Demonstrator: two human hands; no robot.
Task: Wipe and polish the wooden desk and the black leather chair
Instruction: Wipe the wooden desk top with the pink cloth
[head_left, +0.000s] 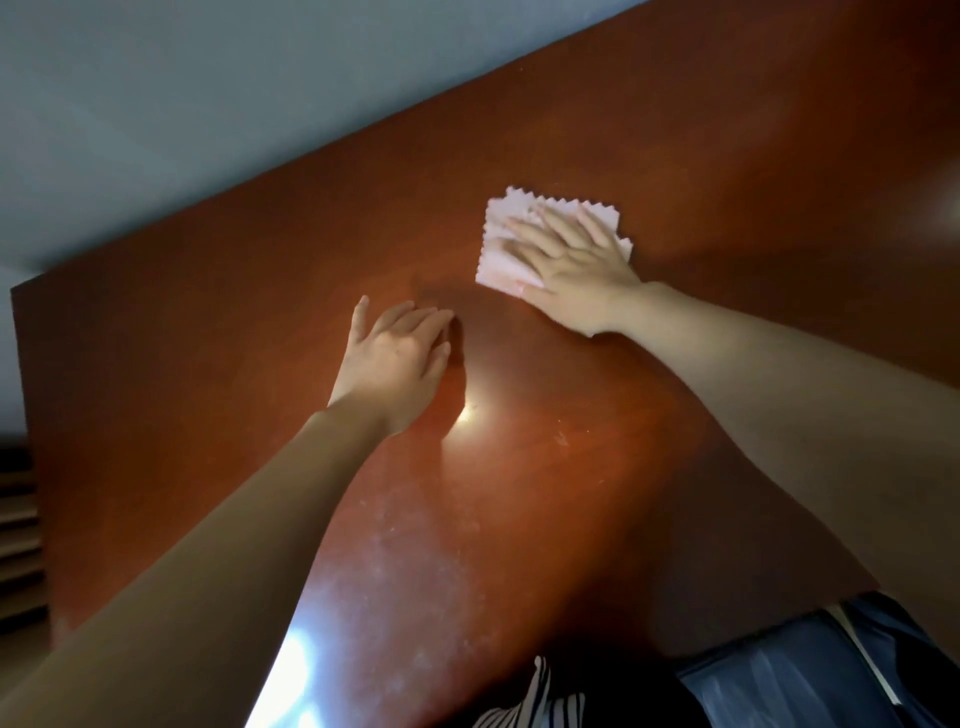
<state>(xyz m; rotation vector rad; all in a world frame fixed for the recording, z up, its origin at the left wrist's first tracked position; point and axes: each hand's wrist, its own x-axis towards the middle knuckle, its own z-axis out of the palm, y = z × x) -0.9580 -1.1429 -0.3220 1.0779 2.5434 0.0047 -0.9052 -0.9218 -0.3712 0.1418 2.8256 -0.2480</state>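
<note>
Wooden desk (208, 364) fills mid-frame, far edge running diagonally to upper right; bare surface lies left and right of the hands. One pink cloth (501, 249), zigzag-edged, upper centre — right hand (566, 260) pressed flat on it, fingers spread. Left hand (395, 358) open, resting on wood nearby. Black chair (789, 670) at lower right.

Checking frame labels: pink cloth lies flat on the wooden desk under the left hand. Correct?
Wrong hand. In the head view the pink cloth lies flat on the wooden desk under the right hand, whose fingers are spread on it. The left hand rests open on bare wood, apart from the cloth.
</note>
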